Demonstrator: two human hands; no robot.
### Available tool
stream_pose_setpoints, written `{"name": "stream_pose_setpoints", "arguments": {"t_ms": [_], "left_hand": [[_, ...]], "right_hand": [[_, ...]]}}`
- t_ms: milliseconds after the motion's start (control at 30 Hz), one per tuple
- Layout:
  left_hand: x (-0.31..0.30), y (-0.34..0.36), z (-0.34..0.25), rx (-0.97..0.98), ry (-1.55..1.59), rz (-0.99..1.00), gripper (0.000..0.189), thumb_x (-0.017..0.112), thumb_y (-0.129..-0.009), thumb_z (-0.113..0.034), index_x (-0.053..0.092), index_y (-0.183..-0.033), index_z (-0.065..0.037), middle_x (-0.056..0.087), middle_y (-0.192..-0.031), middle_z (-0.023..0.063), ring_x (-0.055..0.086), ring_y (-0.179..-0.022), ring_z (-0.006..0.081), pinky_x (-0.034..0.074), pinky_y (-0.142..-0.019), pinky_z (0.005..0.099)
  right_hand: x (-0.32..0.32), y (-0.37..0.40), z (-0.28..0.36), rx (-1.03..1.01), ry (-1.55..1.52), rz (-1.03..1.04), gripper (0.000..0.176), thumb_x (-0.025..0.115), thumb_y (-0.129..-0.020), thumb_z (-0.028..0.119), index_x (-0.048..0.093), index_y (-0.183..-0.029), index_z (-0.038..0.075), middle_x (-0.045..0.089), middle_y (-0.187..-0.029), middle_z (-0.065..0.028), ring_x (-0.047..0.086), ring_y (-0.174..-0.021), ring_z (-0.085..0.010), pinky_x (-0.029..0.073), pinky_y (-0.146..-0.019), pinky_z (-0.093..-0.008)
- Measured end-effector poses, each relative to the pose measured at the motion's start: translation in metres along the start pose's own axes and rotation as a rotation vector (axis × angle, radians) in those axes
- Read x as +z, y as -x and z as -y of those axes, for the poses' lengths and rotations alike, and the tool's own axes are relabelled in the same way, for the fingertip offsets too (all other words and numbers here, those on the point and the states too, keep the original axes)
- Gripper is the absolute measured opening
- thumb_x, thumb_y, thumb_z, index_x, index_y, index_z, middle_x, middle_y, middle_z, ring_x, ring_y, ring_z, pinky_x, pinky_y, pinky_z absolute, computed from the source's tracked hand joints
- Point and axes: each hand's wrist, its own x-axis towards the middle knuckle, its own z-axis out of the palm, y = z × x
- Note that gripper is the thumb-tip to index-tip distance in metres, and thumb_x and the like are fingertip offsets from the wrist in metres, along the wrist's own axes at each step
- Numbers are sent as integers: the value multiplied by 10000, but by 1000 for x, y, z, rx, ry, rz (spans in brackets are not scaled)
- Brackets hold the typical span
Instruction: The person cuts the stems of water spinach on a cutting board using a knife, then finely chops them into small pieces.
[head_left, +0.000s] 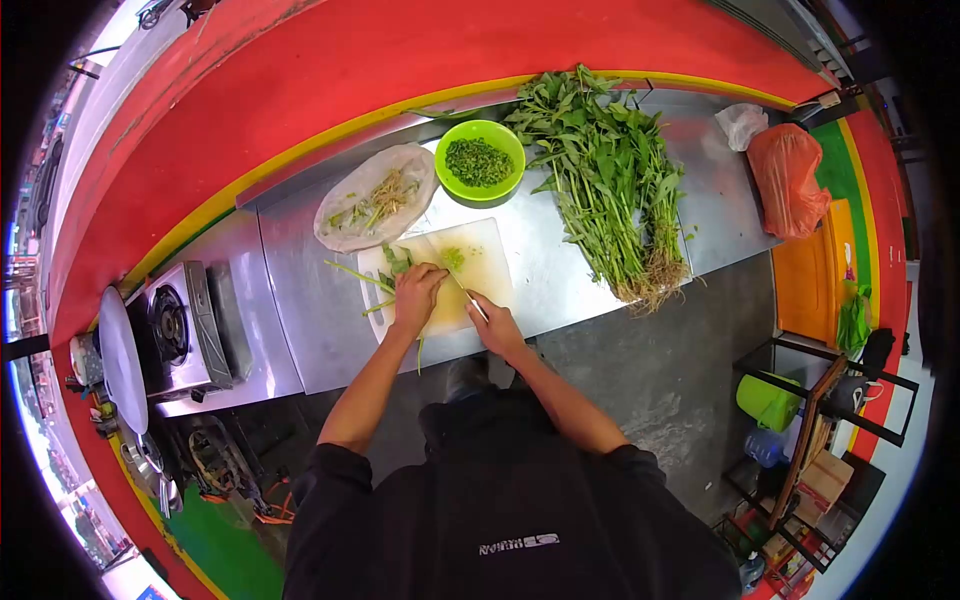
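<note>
My left hand [418,295] is closed on green stems lying across the white cutting board [490,245]; leaves [397,260] and stem ends stick out on its left side. My right hand [494,324] grips the handle of a knife [466,294], whose blade points up and left, close beside my left fingertips. A small heap of chopped green pieces [453,258] lies on the board just beyond the blade. Behind the board stands a lime green bowl [513,146] with chopped greens [478,162] in it.
Left of the bowl, a clear plastic bag [333,228] holds roots and scraps. A large bundle of leafy greens [610,180] lies on the right of the metal counter [300,300]. Further right is a red plastic bag [787,180]; a gas stove [185,325] stands far left.
</note>
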Motion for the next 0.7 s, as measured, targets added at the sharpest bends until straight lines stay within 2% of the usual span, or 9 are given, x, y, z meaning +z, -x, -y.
{"name": "stream_pose_setpoints", "arguments": {"t_ms": [133,200,267,333,367,533,600,700], "left_hand": [[6,-1,5,-7,15,-26,115,727,-890,-163,778,-991,-138,698,-969,-5,645,-937,215,419,-830,385],[9,-2,8,-8,-2,-11,113,727,-891,-160,773,-990,-131,696,-961,-1,645,-933,218,423,-827,387],[10,-3,9,-15,5,-13,113,726,-892,-161,772,-991,-129,696,-962,0,645,-933,218,424,-825,389],[6,-2,6,-17,11,-12,114,726,-894,-162,772,-992,-126,697,-963,2,645,-932,219,426,-824,390],[4,-2,5,-11,22,1,114,725,-896,-164,771,-993,-126,696,-963,3,644,-931,219,427,-824,392],[6,-1,4,-5,18,-4,108,726,-900,-168,771,-989,-127,698,-966,8,645,-926,220,431,-826,394],[8,-1,6,-25,25,-19,112,728,-898,-172,769,-991,-125,703,-971,14,649,-926,224,436,-832,396],[11,-3,8,-19,41,-16,116,727,-900,-175,769,-994,-121,705,-974,21,652,-928,230,440,-839,399]], "right_hand": [[-4,7,9,22,1,-9,425,596,-1034,284,596,-1394,58,703,-1002,-317,726,-959,-434,554,-821,-456],[-8,11,13,235,36,110,427,592,-1036,283,592,-1400,60,700,-1034,-319,723,-1003,-425,558,-846,-443],[-6,10,12,236,33,109,412,592,-1036,272,600,-1389,59,701,-1035,-315,726,-984,-423,562,-837,-436],[-1,8,5,72,36,14,400,602,-1031,263,611,-1369,48,700,-1006,-313,728,-940,-428,564,-808,-439],[0,6,1,61,34,13,392,610,-1027,256,618,-1351,35,702,-1020,-310,720,-962,-437,562,-821,-437],[-3,1,12,83,1,39,408,605,-1030,270,610,-1362,33,710,-1044,-302,719,-1009,-423,558,-857,-439],[-5,6,13,183,14,83,425,594,-1036,290,599,-1381,42,711,-1068,-302,718,-1027,-418,556,-876,-435],[-6,11,10,161,23,73,431,583,-1041,301,594,-1393,51,706,-1089,-305,715,-1038,-422,555,-881,-434]]}}
